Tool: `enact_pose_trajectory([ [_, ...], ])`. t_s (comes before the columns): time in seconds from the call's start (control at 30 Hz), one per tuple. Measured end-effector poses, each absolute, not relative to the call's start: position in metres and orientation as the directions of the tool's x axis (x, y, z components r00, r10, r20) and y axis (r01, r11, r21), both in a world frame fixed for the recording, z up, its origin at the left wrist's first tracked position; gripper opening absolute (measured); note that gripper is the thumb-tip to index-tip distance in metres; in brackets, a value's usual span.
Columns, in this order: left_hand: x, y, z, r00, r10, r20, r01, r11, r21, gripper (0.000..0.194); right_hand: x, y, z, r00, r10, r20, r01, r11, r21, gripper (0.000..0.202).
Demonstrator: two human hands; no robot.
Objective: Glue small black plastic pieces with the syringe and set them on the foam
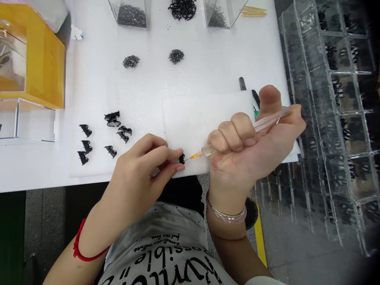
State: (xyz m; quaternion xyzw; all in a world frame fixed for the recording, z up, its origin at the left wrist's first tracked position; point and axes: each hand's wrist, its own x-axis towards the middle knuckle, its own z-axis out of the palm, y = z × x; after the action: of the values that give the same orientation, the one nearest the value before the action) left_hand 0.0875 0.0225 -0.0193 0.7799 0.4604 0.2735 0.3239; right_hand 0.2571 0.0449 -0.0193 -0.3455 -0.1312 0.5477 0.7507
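I see a small black plastic clip piece (181, 158) pinched between the thumb and forefinger tips of my left hand (142, 166), held just above the near edge of the white foam sheet (202, 118) on the tabletop. My right hand (252, 146) is closed in a fist around a slim translucent pinkish syringe-like applicator (237, 136), which lies slanted, its back end up by my thumb. Its orange needle tip (194, 156) points left and meets the clip piece.
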Motion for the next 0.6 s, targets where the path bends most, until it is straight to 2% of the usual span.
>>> enact_pose_trajectory([
  [0.23,0.0884,0.0216,-0.0189,0.434,0.891,0.131,0.55,-0.377,0.745,0.009,0.2589,0.0442,-0.0206,0.342,0.925,-0.165,-0.734,0.153,-0.661,0.037],
  [0.43,0.0891,0.0202,-0.0193,0.437,0.889,0.138,0.556,-0.388,0.735,0.009,0.2604,0.0422,-0.0177,0.319,0.929,-0.189,-0.768,0.136,-0.626,0.056],
  [0.6,0.0901,0.0195,-0.0197,0.452,0.879,0.155,0.544,-0.409,0.733,0.01,0.2584,0.0418,-0.0132,0.327,0.916,-0.23,-0.783,0.127,-0.609,0.062],
])
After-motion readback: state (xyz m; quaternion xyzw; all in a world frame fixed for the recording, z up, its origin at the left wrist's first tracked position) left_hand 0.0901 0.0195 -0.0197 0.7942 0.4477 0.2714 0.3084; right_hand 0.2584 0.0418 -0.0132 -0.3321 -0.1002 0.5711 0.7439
